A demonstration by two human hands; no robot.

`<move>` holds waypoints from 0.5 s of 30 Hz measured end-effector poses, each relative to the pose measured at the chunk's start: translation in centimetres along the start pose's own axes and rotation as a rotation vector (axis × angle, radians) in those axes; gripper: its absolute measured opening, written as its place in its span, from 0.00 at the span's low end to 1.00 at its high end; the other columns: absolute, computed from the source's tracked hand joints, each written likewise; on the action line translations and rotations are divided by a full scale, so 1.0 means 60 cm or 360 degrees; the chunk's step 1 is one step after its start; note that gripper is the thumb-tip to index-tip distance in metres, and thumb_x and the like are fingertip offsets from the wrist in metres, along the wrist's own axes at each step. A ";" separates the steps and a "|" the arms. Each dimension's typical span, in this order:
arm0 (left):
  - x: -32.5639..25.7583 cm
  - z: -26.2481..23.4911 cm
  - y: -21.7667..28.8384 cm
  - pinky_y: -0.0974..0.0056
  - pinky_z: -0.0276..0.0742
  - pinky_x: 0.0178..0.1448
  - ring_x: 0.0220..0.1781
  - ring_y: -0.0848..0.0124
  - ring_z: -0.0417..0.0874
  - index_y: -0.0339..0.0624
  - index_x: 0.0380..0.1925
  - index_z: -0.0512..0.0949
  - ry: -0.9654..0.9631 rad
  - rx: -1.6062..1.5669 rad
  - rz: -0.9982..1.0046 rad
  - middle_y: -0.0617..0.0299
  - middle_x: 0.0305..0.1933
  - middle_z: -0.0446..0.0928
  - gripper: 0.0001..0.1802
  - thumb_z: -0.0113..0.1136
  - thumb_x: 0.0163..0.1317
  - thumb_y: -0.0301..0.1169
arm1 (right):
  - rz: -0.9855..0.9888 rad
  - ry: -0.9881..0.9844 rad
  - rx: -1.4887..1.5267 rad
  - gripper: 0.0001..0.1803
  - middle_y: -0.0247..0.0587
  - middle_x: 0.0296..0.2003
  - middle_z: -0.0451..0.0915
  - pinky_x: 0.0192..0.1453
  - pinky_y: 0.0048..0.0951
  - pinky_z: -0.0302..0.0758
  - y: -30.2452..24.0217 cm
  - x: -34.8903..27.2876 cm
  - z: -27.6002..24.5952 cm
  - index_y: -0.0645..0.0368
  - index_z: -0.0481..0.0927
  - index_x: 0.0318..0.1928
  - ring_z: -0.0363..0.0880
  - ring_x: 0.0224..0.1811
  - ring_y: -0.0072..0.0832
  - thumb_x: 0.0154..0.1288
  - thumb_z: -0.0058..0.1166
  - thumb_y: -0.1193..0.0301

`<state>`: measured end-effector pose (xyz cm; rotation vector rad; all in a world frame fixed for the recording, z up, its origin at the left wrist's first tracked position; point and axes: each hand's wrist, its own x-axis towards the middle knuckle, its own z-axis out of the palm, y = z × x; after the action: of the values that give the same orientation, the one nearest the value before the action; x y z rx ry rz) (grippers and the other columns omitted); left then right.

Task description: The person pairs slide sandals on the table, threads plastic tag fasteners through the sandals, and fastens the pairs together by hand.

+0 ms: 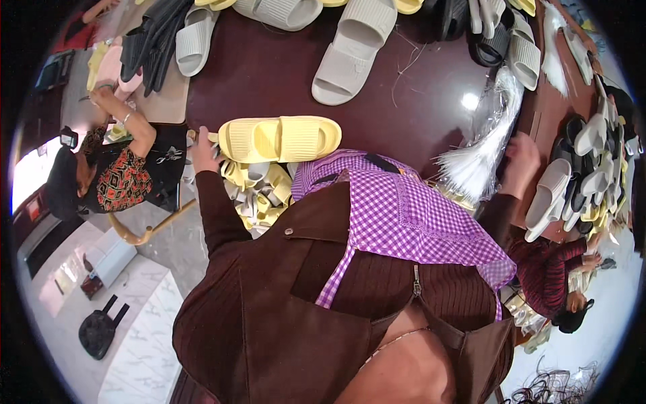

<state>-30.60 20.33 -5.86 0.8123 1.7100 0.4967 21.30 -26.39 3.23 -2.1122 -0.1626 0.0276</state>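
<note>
A pale yellow slide slipper (280, 140) lies crosswise at the near edge of the dark red table. At its left end is my left hand (204, 151), forefinger and thumb apart, close to a small yellow piece whose kind I cannot make out. On the right, my right hand (521, 160) is beside a clear plastic bag (509, 101). A bundle of thin white plastic strands (469, 165) fans out of that bag toward me. The fingers of my right hand are curled and slightly blurred; what they hold, if anything, is hidden.
A grey slide slipper (353, 57) lies on the far table (269, 87), among more slippers. Yellow and grey slippers (266, 192) fill a space below the near edge. Slippers are piled on the right (585, 168). One person (124, 168) sits left, another (555, 273) right.
</note>
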 end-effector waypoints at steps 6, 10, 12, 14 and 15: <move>-0.015 -0.007 -0.046 0.64 0.75 0.50 0.49 0.64 0.78 0.35 0.51 0.71 -0.0789 -0.0433 -0.0071 0.54 0.45 0.77 0.18 0.52 0.64 0.35 | 0.0602 -0.1273 0.0343 0.13 0.35 0.30 0.79 0.31 0.20 0.72 0.001 -0.170 0.237 0.62 0.78 0.44 0.75 0.27 0.19 0.59 0.53 0.69; -0.039 0.011 -0.005 0.62 0.75 0.51 0.49 0.65 0.78 0.35 0.50 0.72 -0.0940 -0.0327 0.0221 0.55 0.47 0.77 0.17 0.52 0.64 0.32 | 0.0419 -0.2032 0.0068 0.18 0.38 0.34 0.80 0.36 0.22 0.74 -0.050 -0.225 0.289 0.65 0.76 0.48 0.77 0.33 0.20 0.61 0.53 0.68; -0.059 0.031 0.031 0.62 0.75 0.51 0.49 0.65 0.79 0.34 0.50 0.71 -0.1021 -0.0329 0.0313 0.55 0.47 0.77 0.17 0.53 0.64 0.32 | 0.0145 -0.2001 0.0147 0.19 0.38 0.35 0.80 0.38 0.22 0.74 -0.046 -0.241 0.300 0.65 0.74 0.50 0.77 0.33 0.21 0.61 0.52 0.67; -0.074 0.058 0.054 0.62 0.74 0.52 0.50 0.66 0.78 0.34 0.49 0.72 -0.0990 -0.0450 0.0357 0.56 0.48 0.76 0.16 0.54 0.63 0.31 | -0.0135 -0.1955 0.0201 0.20 0.38 0.36 0.80 0.39 0.22 0.74 -0.074 -0.251 0.303 0.66 0.73 0.51 0.77 0.34 0.21 0.62 0.52 0.67; -0.081 0.073 0.062 0.62 0.74 0.52 0.50 0.66 0.78 0.34 0.49 0.72 -0.0979 -0.0513 0.0374 0.56 0.48 0.76 0.16 0.54 0.63 0.30 | 0.0003 -0.1924 0.0436 0.20 0.38 0.36 0.79 0.39 0.22 0.74 -0.107 -0.255 0.298 0.66 0.73 0.51 0.76 0.34 0.21 0.63 0.51 0.66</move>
<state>-24.77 18.91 -1.34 0.8245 0.9464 0.5890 3.92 -9.87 -1.27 -1.5633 -0.8068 1.2501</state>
